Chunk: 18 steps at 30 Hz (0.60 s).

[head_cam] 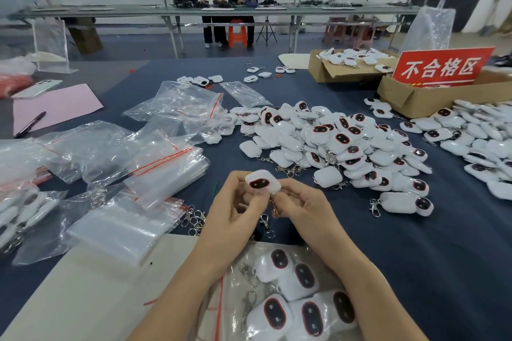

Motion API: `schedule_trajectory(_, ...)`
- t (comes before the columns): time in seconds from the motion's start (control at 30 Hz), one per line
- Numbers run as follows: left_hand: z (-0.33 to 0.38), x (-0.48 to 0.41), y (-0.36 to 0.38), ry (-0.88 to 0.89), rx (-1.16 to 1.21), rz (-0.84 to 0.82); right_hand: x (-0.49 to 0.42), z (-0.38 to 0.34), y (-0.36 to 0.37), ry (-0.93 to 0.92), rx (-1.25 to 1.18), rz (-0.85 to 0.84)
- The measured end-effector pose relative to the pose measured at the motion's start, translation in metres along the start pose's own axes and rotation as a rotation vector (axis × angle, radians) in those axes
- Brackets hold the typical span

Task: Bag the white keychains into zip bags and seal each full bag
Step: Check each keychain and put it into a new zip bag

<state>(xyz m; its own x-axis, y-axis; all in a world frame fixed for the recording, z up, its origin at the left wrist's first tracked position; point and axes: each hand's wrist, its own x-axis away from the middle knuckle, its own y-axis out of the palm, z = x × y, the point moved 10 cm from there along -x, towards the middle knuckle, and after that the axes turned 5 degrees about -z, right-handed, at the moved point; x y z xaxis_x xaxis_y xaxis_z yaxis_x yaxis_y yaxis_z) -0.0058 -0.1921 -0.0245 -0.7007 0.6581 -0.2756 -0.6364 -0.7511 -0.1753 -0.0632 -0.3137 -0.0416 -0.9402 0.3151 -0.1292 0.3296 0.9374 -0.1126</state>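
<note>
White keychain [262,183] pinched between left grip [230,210], right grip [302,207]; zip bag [230,322] below.

Your left hand [232,210] and right hand [302,210] pinch one white keychain [263,181] above the tabletop's [415,243] near edge, over a zip bag [277,293] holding several more keychains.

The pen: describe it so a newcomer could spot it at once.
Look to the far left of the dark blue table, where a pink sheet lies. The pen rests slanted on that sheet's near left corner. It alone is thin and black, among clear zip bags and white keychains.
</note>
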Motion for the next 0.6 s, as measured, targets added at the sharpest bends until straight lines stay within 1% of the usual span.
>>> schedule_trajectory(0.1, -0.003, -0.001, -0.005, -0.011, -0.075, 0.071, 0.002, -0.001, 0.005, -0.001, 0.009, -0.041)
schedule_trajectory(0.2, -0.005, -0.002, -0.008, -0.025, -0.113, 0.112, 0.002, -0.003, 0.006, -0.006, -0.068, -0.059)
schedule_trajectory(0.3, -0.004, -0.003, -0.003, -0.01, -0.144, 0.074, 0.0, -0.004, 0.0, -0.011, -0.145, -0.009)
schedule_trajectory(0.43, 0.0, -0.003, 0.005, 0.026, -0.192, 0.004, 0.0, -0.003, -0.005, -0.021, -0.19, 0.041)
schedule_trajectory(0.6, -0.003, -0.004, 0.004, 0.02, -0.197, 0.014, 0.001, 0.001, -0.007, -0.001, -0.254, 0.045)
